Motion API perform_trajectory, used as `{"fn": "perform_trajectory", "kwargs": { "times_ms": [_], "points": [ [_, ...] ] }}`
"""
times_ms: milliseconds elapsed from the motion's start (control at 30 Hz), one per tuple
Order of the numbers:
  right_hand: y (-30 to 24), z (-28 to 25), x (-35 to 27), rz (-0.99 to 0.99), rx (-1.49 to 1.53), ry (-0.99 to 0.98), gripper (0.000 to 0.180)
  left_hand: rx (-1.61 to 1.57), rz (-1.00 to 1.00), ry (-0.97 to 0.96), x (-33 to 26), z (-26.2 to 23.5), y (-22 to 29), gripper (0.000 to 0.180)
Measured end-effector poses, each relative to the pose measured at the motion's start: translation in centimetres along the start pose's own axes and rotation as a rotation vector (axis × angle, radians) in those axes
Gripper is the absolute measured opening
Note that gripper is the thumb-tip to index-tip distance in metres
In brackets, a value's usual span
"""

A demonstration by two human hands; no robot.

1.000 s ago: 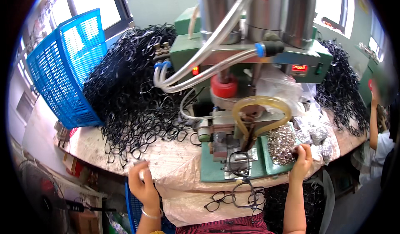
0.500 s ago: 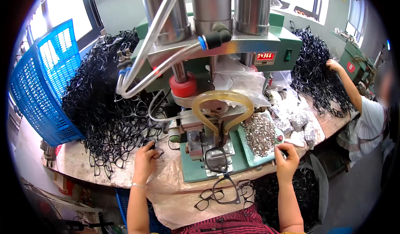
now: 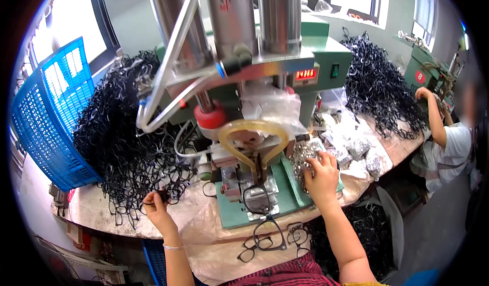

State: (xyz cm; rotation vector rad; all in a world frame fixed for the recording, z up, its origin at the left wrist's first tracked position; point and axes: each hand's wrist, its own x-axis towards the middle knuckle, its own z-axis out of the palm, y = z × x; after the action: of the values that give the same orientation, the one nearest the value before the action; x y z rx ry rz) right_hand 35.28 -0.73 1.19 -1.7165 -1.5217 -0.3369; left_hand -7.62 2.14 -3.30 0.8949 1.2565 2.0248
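My left hand (image 3: 159,215) is at the front edge of a large pile of black eyeglass frames (image 3: 137,153), its thumb and fingers pinched on a dark piece of an eyeglass frame (image 3: 163,195). Over a teal tray (image 3: 300,197) of small metal parts (image 3: 303,156), my right hand (image 3: 322,180) reaches with fingers curved and apart, fingertips at the parts. A green press (image 3: 232,216) stands between my hands. One black pair of glasses (image 3: 270,235) has a rim at the press's metal fixture, and its other rim hangs toward me.
Loose black glasses (image 3: 247,255) lie on the table before me. A blue basket (image 3: 51,118) leans at left. Silvery bags (image 3: 359,148) lie right of the tray. A dark container of frames (image 3: 364,235) is below right. Far right, another person (image 3: 443,148) stands by a second pile (image 3: 384,87).
My right hand has moved left from the tray's right corner onto the metal parts, its fingers spreading. My left hand has shifted left and down along the pile. The view has also turned slightly.
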Motion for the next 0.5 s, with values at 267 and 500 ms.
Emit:
{"fn": "perform_trajectory", "kwargs": {
  "times_ms": [267,500],
  "points": [
    [2.0,0.2,0.4,-0.091,0.081,-0.037,0.008,-1.036,-0.684,-0.108,4.1,-1.7,1.0,0.018],
    [2.5,-0.8,-2.9,0.229,0.385,0.035,0.018,-0.314,0.237,-1.469,-10.0,8.9,12.9,0.020]
  ]
}}
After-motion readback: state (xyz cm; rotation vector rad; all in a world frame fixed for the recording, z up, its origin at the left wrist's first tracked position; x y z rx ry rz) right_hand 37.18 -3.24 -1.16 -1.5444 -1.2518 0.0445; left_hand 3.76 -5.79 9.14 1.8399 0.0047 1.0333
